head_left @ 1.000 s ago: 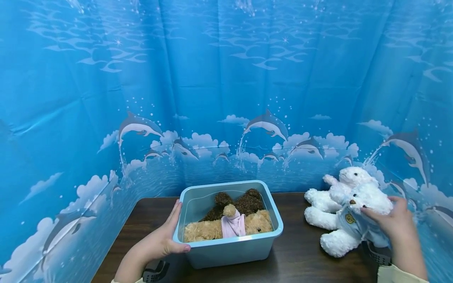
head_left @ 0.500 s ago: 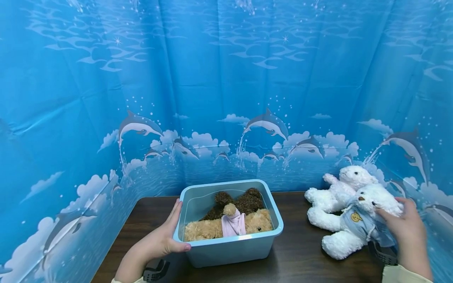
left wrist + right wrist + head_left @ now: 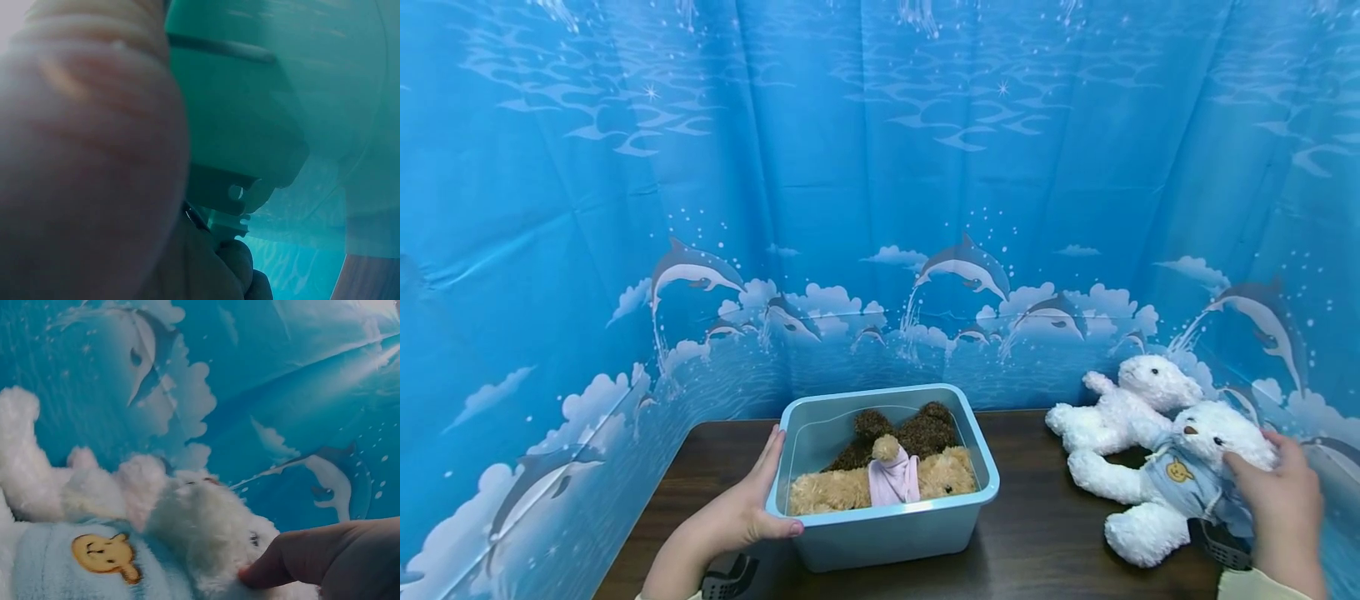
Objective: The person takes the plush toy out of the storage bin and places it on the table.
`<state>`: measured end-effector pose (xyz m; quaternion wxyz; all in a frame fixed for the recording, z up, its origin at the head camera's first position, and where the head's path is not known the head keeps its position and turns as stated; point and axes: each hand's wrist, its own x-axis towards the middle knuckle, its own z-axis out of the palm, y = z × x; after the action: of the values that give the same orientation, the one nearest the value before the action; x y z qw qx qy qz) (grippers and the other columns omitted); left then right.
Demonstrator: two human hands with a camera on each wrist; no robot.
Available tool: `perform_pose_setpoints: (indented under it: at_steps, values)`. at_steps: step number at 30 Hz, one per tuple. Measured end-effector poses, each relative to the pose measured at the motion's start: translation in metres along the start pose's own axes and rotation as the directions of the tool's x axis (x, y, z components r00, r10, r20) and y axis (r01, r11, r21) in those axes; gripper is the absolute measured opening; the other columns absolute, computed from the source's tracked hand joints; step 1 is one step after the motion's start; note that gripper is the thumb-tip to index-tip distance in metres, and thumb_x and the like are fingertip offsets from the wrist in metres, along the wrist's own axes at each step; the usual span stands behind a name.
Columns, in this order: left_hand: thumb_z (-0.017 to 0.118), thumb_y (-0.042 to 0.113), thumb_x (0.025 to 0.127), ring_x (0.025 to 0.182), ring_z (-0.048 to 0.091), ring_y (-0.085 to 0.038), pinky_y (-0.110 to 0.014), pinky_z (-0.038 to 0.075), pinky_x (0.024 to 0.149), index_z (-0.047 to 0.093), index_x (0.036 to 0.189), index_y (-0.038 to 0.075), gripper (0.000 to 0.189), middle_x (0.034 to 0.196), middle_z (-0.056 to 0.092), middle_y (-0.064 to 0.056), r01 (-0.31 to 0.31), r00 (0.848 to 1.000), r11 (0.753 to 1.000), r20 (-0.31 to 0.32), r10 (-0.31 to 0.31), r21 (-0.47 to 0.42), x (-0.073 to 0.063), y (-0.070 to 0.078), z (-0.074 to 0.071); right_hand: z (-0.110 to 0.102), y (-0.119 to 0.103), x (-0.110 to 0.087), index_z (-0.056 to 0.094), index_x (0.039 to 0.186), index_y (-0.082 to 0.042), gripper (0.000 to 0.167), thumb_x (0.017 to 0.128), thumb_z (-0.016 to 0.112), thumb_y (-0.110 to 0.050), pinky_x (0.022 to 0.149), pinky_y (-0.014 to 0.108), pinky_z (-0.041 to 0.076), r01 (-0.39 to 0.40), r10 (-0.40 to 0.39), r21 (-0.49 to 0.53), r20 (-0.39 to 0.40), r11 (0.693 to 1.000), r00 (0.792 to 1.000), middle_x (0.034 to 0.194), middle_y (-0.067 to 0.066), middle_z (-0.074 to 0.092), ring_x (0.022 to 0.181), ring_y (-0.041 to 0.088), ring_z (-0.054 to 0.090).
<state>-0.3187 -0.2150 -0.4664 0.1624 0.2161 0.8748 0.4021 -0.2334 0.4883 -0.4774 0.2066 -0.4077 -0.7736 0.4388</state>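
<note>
In the head view my right hand (image 3: 1285,492) holds a white teddy bear (image 3: 1142,533) in a light blue top by its head. The thumb presses near the bear's eye; my other fingers are mostly hidden behind the head. In the right wrist view the yellow animal-face patch (image 3: 107,553) shows on its blue top. Against the left side of a light blue plastic bin (image 3: 887,542) lies my left hand (image 3: 756,500), fingers straight and thumb along the near rim. Inside the bin are a tan teddy bear (image 3: 831,490) with pink cloth and a dark brown plush (image 3: 928,429).
Just behind the held bear, another white plush toy (image 3: 1157,379) lies at the table's right end. A dark wood table (image 3: 1015,533) carries everything. Blue dolphin-printed curtain (image 3: 865,192) surrounds its back and sides.
My right hand has moved the white teddy bear right and nearer to me, away from the white plush behind it. The left hand and the bin have stayed put.
</note>
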Motion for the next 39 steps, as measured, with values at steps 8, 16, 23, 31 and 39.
perform_pose_setpoints:
  at_steps: [8, 16, 23, 31, 39]
  values:
    - [0.083, 0.066, 0.088, 0.165, 0.001, -0.06, -0.07, 0.041, 0.121, -0.028, 0.171, 0.025, 0.144, 0.179, -0.032, -0.018, -0.004, 1.0, 1.0, -0.012, 0.004, -0.013, 0.0, -0.004, -0.001, 0.004, -0.005, 0.004, 0.022, 0.172, -0.001, 0.081, 0.101, 0.057, -0.017, 0.125, 0.074, 0.026, 0.02, -0.019, 0.013, -0.071, 1.0, 0.997, 0.17, 0.043, 0.01, 0.156, 0.061, 0.018]
    - [0.082, 0.067, 0.088, 0.164, 0.004, -0.061, -0.071, 0.042, 0.119, -0.029, 0.171, 0.025, 0.144, 0.179, -0.031, -0.018, -0.004, 1.0, 1.0, -0.015, 0.004, 0.016, -0.003, -0.002, -0.007, 0.014, -0.018, -0.006, 0.044, 0.161, 0.005, 0.065, 0.101, 0.062, -0.013, 0.125, 0.078, 0.007, 0.181, -0.182, -0.024, -0.205, 0.983, 0.962, 0.17, 0.039, 0.023, 0.16, 0.059, 0.016]
    - [0.082, 0.07, 0.087, 0.164, 0.007, -0.061, -0.071, 0.043, 0.118, -0.027, 0.172, 0.025, 0.145, 0.18, -0.029, -0.018, -0.017, 1.0, 1.0, -0.023, 0.017, 0.012, -0.004, -0.002, -0.004, 0.017, -0.027, -0.012, 0.044, 0.161, 0.004, 0.061, 0.104, 0.058, -0.012, 0.127, 0.073, 0.01, 0.18, -0.162, 0.037, -0.282, 0.983, 0.946, 0.17, 0.035, 0.025, 0.161, 0.053, 0.019]
    - [0.083, 0.066, 0.088, 0.165, 0.003, -0.06, -0.073, 0.04, 0.12, -0.028, 0.171, 0.024, 0.145, 0.179, -0.031, -0.017, 0.0, 1.0, 1.0, -0.012, 0.0, 0.007, -0.005, -0.004, 0.001, 0.008, -0.051, -0.047, 0.049, 0.162, -0.009, 0.051, 0.111, 0.047, -0.009, 0.132, 0.057, 0.025, 0.261, -0.191, 0.123, -0.411, 0.958, 0.892, 0.17, 0.018, 0.035, 0.16, 0.036, 0.029]
    - [0.083, 0.069, 0.085, 0.166, 0.002, -0.058, -0.072, 0.039, 0.121, -0.027, 0.172, 0.025, 0.146, 0.179, -0.032, -0.015, 0.001, 1.0, 1.0, -0.019, -0.001, 0.015, -0.001, -0.003, 0.002, -0.009, -0.077, -0.087, 0.057, 0.155, -0.036, 0.043, 0.113, 0.056, -0.023, 0.115, 0.027, 0.037, 0.263, -0.172, 0.224, -0.357, 0.938, 0.918, 0.143, -0.024, 0.054, 0.127, -0.007, 0.044]
